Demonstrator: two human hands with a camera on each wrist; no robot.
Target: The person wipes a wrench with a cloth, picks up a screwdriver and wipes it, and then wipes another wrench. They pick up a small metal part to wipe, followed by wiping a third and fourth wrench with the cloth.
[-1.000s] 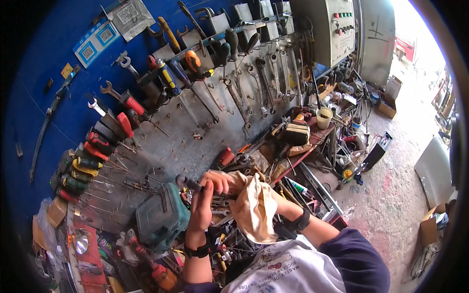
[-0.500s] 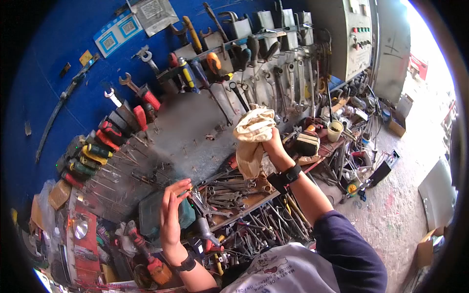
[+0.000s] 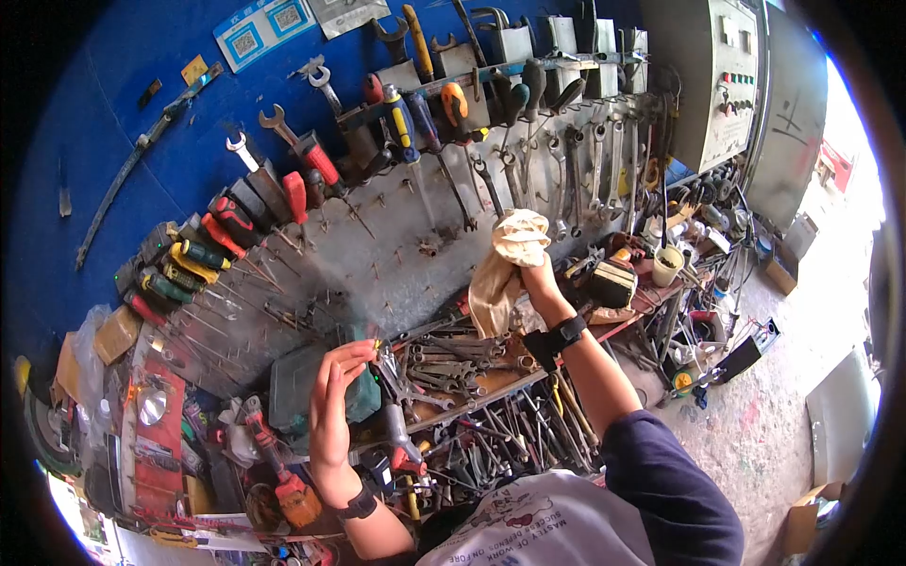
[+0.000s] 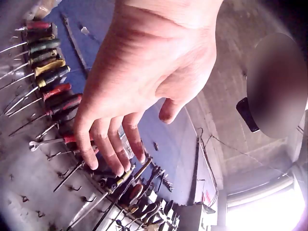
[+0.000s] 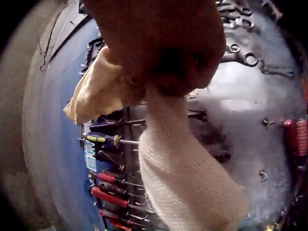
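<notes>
My right hand [image 3: 536, 275] grips a bunched cream knitted cloth [image 3: 514, 241], part of which hangs down below the fist. From the top of the cloth sticks a dark wrench [image 3: 485, 179], its ring end up against the tool board; the rest of it is hidden in the cloth. In the right wrist view, one end of the cloth [image 5: 180, 163] drops from under the fist and another part juts to the side. My left hand [image 3: 330, 406] is held raised, apart from the cloth, fingers extended. The left wrist view shows that hand [image 4: 149, 82] with nothing in it.
A metal tool board [image 3: 377, 264] carries screwdrivers and hanging wrenches. Loose wrenches [image 3: 453, 363] lie on the bench shelf by a green case [image 3: 302, 387]. At the right stand a cup [image 3: 667, 266] and a grey control cabinet [image 3: 703, 85].
The hands were together on the cloth and wrench a second ago. My right hand has since carried them up toward the board, while my left hand let go and stays lower left.
</notes>
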